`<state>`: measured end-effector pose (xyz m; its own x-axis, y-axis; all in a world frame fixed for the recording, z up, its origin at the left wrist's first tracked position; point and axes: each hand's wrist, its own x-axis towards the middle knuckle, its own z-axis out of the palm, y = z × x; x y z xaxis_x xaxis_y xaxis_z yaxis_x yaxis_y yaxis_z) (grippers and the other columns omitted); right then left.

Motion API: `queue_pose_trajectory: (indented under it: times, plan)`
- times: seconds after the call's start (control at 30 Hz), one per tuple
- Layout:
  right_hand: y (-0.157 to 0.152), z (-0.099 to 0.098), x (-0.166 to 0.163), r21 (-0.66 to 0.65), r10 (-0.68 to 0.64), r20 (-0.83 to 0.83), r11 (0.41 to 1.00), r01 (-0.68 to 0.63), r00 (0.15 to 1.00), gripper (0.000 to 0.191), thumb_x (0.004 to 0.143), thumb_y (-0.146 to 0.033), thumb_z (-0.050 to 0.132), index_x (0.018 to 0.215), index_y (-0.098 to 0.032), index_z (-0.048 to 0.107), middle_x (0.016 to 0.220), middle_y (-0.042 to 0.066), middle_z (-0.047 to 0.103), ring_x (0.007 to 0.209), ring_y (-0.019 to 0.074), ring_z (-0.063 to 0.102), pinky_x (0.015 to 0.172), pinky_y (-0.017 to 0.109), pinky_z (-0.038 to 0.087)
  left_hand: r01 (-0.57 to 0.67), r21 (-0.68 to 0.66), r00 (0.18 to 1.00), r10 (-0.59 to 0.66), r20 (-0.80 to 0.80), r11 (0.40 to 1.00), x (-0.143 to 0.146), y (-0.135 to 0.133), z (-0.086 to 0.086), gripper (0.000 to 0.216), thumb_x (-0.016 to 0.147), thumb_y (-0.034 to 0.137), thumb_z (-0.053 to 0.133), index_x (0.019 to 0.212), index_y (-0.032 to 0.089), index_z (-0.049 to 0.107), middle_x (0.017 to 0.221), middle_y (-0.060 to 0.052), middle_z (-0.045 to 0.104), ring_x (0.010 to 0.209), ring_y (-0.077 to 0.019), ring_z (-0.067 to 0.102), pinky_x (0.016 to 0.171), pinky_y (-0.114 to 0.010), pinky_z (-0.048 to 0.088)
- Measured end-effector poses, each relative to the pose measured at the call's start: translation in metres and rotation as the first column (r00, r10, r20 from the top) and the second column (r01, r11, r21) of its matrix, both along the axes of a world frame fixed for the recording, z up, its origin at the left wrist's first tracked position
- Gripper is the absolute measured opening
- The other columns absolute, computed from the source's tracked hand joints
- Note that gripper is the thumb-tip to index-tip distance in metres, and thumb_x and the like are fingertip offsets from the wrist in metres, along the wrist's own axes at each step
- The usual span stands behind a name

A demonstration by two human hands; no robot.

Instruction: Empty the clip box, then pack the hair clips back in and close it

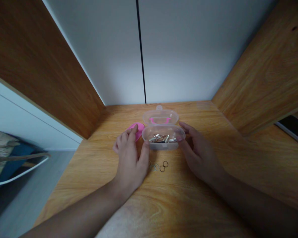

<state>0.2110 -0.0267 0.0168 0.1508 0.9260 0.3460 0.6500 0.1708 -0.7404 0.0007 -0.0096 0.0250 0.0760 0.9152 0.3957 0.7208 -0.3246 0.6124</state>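
While the wooden desktop [240, 158] carries it all, the left hand [130, 155] is half-open and the right hand [201, 152] curves loosely. Each has a thumb at one end of the open clear case [161, 146] near the back edge; can't tell if the right's really gripping. Left fingers are over a pink oval piece [139, 131]. Metallic clips [161, 138] inside, thin loops [164, 166] farther from that edge.

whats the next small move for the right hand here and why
I'd probably bring the right hand from the right end of the clear box to the dark rings. They lie on the wooden surface just in front of the box, outside it, while its lid is folded back and leaves the top open.
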Motion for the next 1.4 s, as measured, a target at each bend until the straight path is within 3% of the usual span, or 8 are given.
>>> queue_pose_trajectory:
  times: [0.2,0.5,0.73,0.87,1.03,1.1,1.27,1.4]
  plan:
    - [-0.002,0.001,-0.001,0.045,0.118,-0.058,0.992,-0.115,0.991,0.05,0.1,-0.044,0.047,0.146,-0.022,0.045,0.139,0.013,0.06,0.119,0.0294,0.062,0.106,0.053,0.048,0.057,-0.072,0.998,-0.059,-0.022,0.996,0.002,-0.002,0.006,0.036,0.099,0.031,0.047,0.133,0.024,0.058,0.127,-0.007,0.064,0.12,-0.0286,0.052,0.102,-0.051,0.032]
    - [0.0,-0.002,0.003,0.229,0.193,0.049,0.953,-0.199,0.98,0.058,0.098,-0.029,0.052,0.153,-0.033,0.035,0.151,0.011,0.049,0.135,0.0302,0.051,0.111,0.061,0.043,0.282,0.086,0.913,-0.295,0.282,0.956,0.0,0.003,-0.007,0.034,0.098,0.026,0.052,0.132,0.026,0.052,0.128,-0.008,0.064,0.113,-0.0233,0.059,0.1,-0.044,0.047]
    - [-0.001,0.003,0.002,0.297,0.213,0.109,0.925,-0.237,0.971,0.068,0.095,-0.021,0.055,0.155,-0.036,0.029,0.155,0.009,0.04,0.144,0.0289,0.038,0.117,0.062,0.036,0.321,0.091,0.869,-0.331,0.368,0.943,0.003,0.005,-0.012,0.038,0.096,0.019,0.053,0.134,0.023,0.05,0.135,-0.011,0.06,0.123,-0.0236,0.059,0.108,-0.046,0.048]
    - [-0.002,0.004,0.002,0.271,0.194,0.091,0.939,-0.211,0.977,0.067,0.095,-0.021,0.053,0.155,-0.038,0.029,0.156,0.009,0.036,0.144,0.029,0.037,0.109,0.059,0.045,0.34,0.082,0.838,-0.342,0.425,0.937,0.006,0.006,-0.018,0.044,0.093,0.015,0.055,0.136,0.023,0.047,0.14,-0.013,0.056,0.13,-0.0246,0.057,0.113,-0.048,0.047]
    - [-0.003,0.005,0.002,0.292,0.194,0.059,0.935,-0.202,0.979,0.057,0.096,-0.019,0.051,0.15,-0.035,0.04,0.144,0.008,0.051,0.13,0.0268,0.051,0.101,0.053,0.052,0.339,0.028,0.821,-0.311,0.479,0.94,0.008,0.007,-0.022,0.037,0.092,0.013,0.057,0.127,0.021,0.047,0.129,-0.013,0.062,0.118,-0.0228,0.064,0.104,-0.045,0.053]
    - [-0.003,0.006,0.001,0.303,0.19,0.046,0.933,-0.195,0.981,0.055,0.095,-0.018,0.053,0.147,-0.034,0.044,0.139,0.008,0.056,0.124,0.0267,0.055,0.1,0.052,0.053,0.347,0.008,0.825,-0.309,0.474,0.938,0.008,0.007,-0.021,0.038,0.091,0.011,0.056,0.126,0.021,0.046,0.125,-0.012,0.063,0.114,-0.0223,0.066,0.1,-0.044,0.055]
    - [-0.006,0.008,-0.001,0.304,0.227,0.018,0.926,-0.222,0.974,0.052,0.094,-0.015,0.052,0.142,-0.033,0.05,0.133,0.007,0.062,0.117,0.025,0.061,0.097,0.049,0.055,0.34,0.047,0.899,-0.339,0.279,0.939,0.007,0.009,-0.015,0.057,0.084,0.001,0.054,0.136,0.023,0.047,0.132,-0.012,0.059,0.131,-0.0275,0.054,0.113,-0.054,0.042]
    - [-0.008,0.01,-0.001,0.33,0.213,0.043,0.919,-0.215,0.976,0.048,0.093,-0.015,0.052,0.137,-0.034,0.053,0.126,0.006,0.064,0.112,0.0251,0.063,0.094,0.049,0.056,0.335,0.069,0.913,-0.342,0.222,0.94,0.006,0.011,-0.015,0.066,0.083,-0.002,0.052,0.142,0.027,0.045,0.136,-0.009,0.058,0.129,-0.0262,0.054,0.114,-0.054,0.042]
